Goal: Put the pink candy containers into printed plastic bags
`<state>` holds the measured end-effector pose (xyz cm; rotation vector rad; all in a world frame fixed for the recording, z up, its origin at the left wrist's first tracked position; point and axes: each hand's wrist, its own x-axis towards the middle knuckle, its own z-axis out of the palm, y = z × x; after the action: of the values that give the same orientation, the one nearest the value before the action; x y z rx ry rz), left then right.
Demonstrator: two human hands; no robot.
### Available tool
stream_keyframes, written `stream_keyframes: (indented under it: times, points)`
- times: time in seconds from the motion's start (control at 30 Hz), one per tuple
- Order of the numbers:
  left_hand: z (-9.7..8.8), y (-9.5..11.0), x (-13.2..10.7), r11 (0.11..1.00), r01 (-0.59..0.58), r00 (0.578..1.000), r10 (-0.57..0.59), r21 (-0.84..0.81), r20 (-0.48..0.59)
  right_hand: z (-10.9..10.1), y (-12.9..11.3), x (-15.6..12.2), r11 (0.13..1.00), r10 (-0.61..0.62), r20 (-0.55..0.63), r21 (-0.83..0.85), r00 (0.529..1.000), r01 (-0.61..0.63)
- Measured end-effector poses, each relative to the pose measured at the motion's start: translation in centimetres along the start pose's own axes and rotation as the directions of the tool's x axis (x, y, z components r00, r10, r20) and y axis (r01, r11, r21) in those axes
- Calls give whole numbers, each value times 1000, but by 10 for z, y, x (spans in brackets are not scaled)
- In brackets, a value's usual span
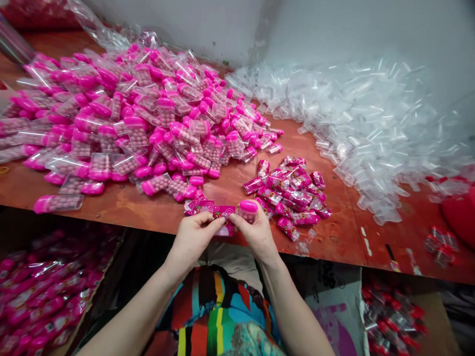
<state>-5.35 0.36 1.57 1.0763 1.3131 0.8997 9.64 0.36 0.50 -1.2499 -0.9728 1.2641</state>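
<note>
At the table's front edge, my left hand (195, 236) pinches a pink printed wrapper sleeve (223, 210) between thumb and fingers. My right hand (256, 234) is closed around a small clear container with a pink cap (248, 206), and its thumb presses on the sleeve's right part. Small pink balls show through the container's wall. More flat pink printed sleeves (195, 205) lie just beyond my left hand. Close to my right hand sits a small heap of pink wrapped containers (294, 193).
A large pile of pink-capped filled containers (145, 121) covers the table's left. Clear empty tubes (353, 130) spread over the right. Below the red-brown table (149, 216) are a box of wrapped pink containers (39, 290) and red-capped ones (392, 321). A red object (466, 217) stands far right.
</note>
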Motion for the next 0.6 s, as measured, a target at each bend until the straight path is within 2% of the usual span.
stream_keyframes:
  times: [0.1, 0.33, 0.43, 0.6]
  points:
    - [3, -1, -1, 992, 92, 996, -93, -82, -10, 3, 1, -1, 999, 28, -10, 34, 1000, -27]
    - [14, -3, -11, 991, 106, 992, -111, -76, -58, 6, 15, -3, 973, 130, -54, 201, 990, -117]
    - [17, -2, -13, 981, 134, 985, -147, -138, -88, 9, 18, -5, 964, 139, -24, 230, 990, -130]
    - [18, -3, -9, 909, 160, 975, -206, -385, -81, 11, 12, -13, 926, 216, 106, 294, 971, -238]
